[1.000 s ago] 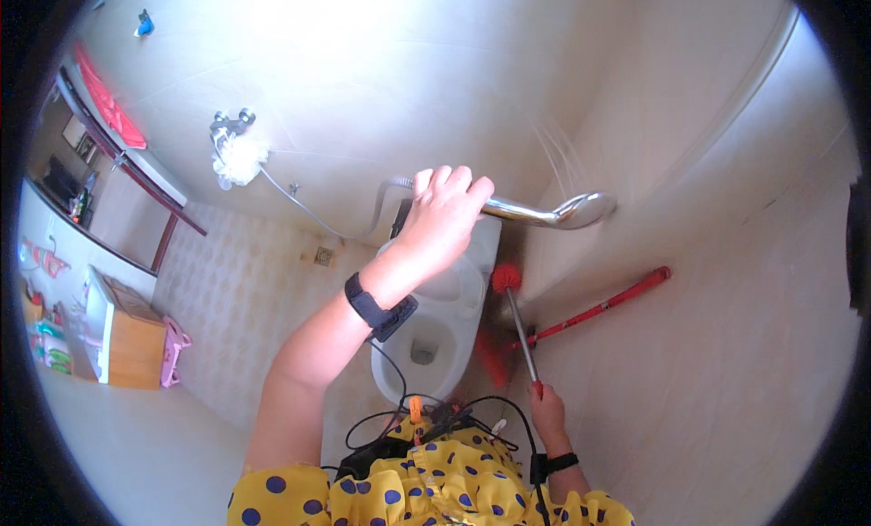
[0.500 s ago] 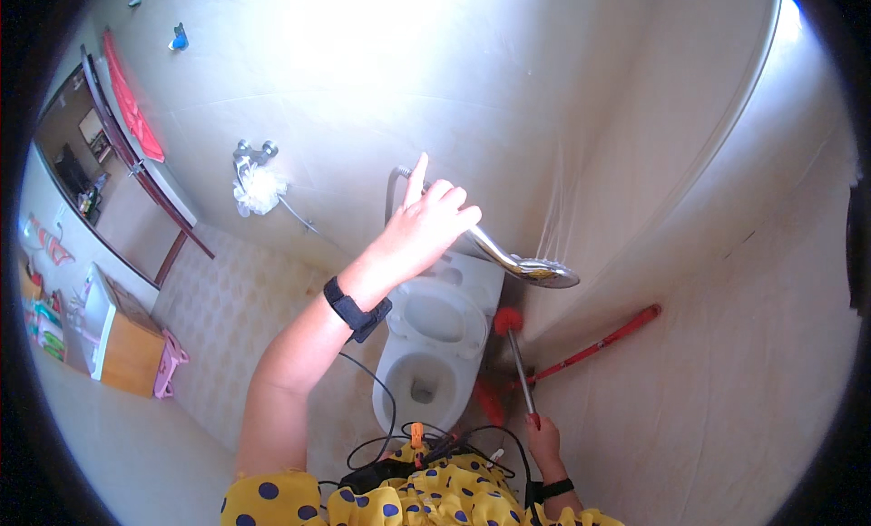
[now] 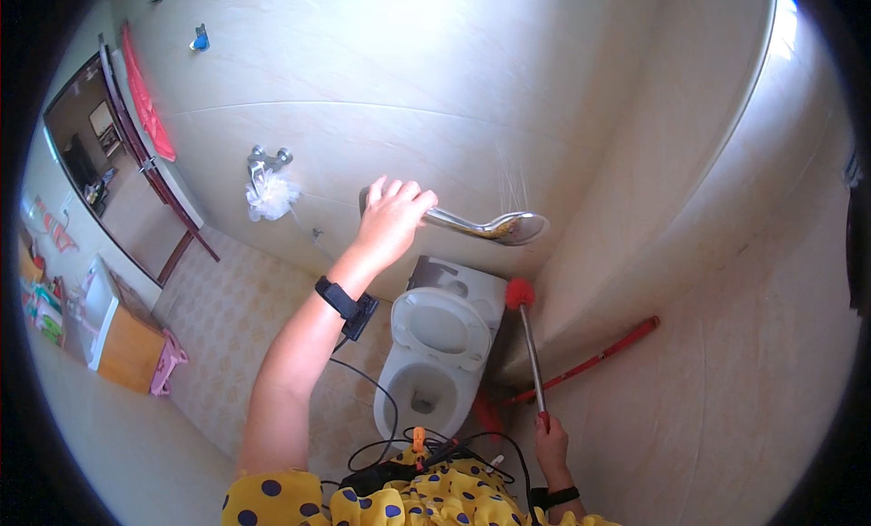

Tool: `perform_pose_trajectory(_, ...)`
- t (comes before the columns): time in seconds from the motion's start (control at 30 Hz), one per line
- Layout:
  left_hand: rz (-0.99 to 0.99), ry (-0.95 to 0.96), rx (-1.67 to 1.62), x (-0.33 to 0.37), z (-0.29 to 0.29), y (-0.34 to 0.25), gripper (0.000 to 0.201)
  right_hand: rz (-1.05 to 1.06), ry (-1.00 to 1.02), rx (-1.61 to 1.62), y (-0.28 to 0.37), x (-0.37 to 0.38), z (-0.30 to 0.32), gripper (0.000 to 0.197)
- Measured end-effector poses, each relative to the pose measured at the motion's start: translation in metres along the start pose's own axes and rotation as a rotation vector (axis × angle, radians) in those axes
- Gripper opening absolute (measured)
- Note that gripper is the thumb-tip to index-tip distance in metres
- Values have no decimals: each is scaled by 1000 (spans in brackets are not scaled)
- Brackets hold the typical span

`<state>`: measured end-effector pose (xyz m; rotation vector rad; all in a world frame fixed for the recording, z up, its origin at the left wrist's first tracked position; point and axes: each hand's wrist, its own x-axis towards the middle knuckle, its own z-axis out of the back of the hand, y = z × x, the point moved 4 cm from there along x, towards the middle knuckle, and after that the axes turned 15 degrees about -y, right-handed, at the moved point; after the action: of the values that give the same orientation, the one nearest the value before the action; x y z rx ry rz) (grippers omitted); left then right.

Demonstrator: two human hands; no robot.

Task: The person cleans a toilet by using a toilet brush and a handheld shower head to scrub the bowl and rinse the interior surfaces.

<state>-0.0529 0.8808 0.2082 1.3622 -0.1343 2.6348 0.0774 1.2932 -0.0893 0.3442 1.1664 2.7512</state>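
My left hand (image 3: 392,219) is closed around the handle of a chrome shower head (image 3: 515,228), held out above the toilet. Thin streams of water rise in the picture from the shower head toward the wall. Down by the lower edge, my right hand (image 3: 551,442) grips the red handle of a toilet brush (image 3: 532,353). Its round red bristle head points away from me, beside the cistern's right corner. The white toilet (image 3: 386,394) stands below with its lid raised, and some dark is visible at the bottom of its bowl.
A red long-handled tool (image 3: 608,349) leans at the right wall. On the far wall, a chrome tap (image 3: 270,156) carries a white bath puff (image 3: 270,197). At left are an open door (image 3: 136,149), a washbasin cabinet (image 3: 136,352) and a pink stool (image 3: 169,363). Black cables hang before me.
My left hand and the shower head have moved left and slightly up in the picture. The left index finger, stretched out before, now curls on the handle. The brush head has shifted slightly up and right.
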Motion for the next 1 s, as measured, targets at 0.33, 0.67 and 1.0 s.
perform_pose_trajectory(0.33, 449, 227, -260, -54, -32, 38, 31, -489, 222, 397, 22, 27, -21, 29)
perform_pose_trajectory(0.67, 1045, 277, -868, -139, -88, 57, 18, -734, 491, 589, 25, 69, -44, 15)
perform_pose_trajectory(1.0, 1235, 248, -868, -190, -95, 66, 14, -946, 506, 685, 46, 144, -154, 13)
